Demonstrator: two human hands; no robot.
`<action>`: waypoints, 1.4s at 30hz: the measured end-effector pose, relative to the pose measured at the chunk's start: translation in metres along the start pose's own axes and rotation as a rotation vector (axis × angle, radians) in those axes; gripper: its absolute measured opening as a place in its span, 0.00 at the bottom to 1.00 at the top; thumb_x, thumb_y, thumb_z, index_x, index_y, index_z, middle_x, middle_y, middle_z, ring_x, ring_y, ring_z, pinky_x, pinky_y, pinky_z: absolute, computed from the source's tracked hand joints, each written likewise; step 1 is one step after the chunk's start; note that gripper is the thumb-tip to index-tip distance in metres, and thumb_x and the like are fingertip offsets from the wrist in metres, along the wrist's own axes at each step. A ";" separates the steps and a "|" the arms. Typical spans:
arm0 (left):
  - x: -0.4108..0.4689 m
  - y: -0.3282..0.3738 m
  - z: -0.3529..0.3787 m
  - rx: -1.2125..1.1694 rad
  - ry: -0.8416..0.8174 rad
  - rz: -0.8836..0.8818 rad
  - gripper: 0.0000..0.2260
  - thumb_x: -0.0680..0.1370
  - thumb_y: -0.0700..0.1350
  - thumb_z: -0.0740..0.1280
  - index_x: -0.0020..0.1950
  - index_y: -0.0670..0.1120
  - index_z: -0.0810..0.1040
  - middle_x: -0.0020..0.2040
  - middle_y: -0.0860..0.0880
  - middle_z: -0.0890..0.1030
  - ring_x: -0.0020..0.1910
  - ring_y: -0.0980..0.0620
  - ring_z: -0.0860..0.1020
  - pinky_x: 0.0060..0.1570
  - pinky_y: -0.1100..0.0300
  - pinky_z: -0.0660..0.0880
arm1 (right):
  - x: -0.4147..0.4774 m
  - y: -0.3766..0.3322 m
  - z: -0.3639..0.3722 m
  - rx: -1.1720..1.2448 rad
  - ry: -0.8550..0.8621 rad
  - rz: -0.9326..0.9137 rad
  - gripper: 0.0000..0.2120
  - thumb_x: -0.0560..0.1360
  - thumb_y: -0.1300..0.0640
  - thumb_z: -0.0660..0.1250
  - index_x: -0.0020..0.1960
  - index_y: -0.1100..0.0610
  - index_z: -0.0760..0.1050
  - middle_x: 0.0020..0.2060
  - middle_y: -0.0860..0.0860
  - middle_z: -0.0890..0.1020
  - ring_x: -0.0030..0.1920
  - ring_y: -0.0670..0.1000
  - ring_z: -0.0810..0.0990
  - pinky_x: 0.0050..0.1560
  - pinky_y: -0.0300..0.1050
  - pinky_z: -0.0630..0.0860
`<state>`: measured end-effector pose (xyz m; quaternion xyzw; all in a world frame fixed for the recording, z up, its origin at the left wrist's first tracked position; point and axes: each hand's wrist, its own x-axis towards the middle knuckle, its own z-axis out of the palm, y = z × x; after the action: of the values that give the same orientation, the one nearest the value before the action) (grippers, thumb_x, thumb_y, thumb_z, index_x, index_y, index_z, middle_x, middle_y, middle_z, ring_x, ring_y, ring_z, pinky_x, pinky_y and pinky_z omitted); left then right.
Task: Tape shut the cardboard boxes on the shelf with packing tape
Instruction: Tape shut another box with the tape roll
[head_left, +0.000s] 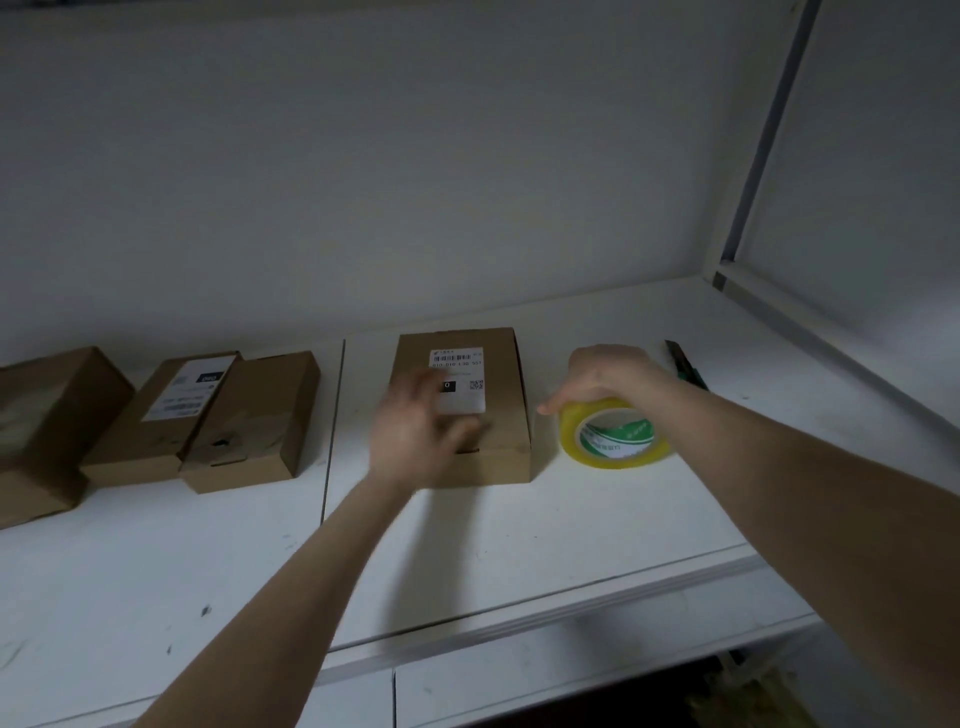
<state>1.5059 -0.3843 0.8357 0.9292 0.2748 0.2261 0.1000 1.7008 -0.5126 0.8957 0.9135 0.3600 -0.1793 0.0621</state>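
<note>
Three cardboard boxes (249, 421) sit huddled at the left of the white shelf (519, 545). My left hand (415, 431), blurred, fingers spread apart, is over the labelled box (506, 415) in the middle. Just right of it, my right hand (608, 374) curls around the tilted tape roll (571, 431). A knife (685, 364) lies beyond.

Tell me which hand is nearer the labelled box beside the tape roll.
Left. The left hand is over the front of the labelled box, blurred, so contact is unclear. The right hand is off to that box's right, gripping the tape roll.
</note>
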 end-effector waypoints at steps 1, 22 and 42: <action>-0.007 0.016 0.004 0.078 -0.089 0.135 0.39 0.69 0.69 0.61 0.74 0.48 0.63 0.72 0.46 0.66 0.70 0.44 0.65 0.67 0.49 0.64 | -0.001 0.003 0.000 0.022 0.006 -0.003 0.28 0.66 0.27 0.66 0.41 0.52 0.70 0.45 0.51 0.78 0.49 0.54 0.78 0.47 0.46 0.72; -0.014 0.051 0.030 0.405 -0.340 0.214 0.29 0.80 0.60 0.53 0.77 0.60 0.43 0.79 0.48 0.49 0.77 0.46 0.51 0.74 0.49 0.50 | -0.016 0.014 -0.001 0.018 0.216 0.009 0.33 0.68 0.30 0.67 0.62 0.53 0.73 0.57 0.52 0.79 0.58 0.55 0.78 0.48 0.44 0.70; 0.008 0.005 -0.001 -1.094 -0.127 -0.962 0.19 0.75 0.50 0.71 0.60 0.41 0.73 0.54 0.41 0.79 0.51 0.41 0.78 0.55 0.47 0.76 | -0.003 0.013 -0.001 0.025 0.153 0.007 0.19 0.68 0.38 0.70 0.41 0.53 0.72 0.39 0.50 0.77 0.38 0.50 0.76 0.37 0.40 0.69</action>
<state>1.5137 -0.3833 0.8414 0.5340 0.4941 0.2079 0.6538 1.7080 -0.5235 0.8978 0.9264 0.3582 -0.1133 0.0236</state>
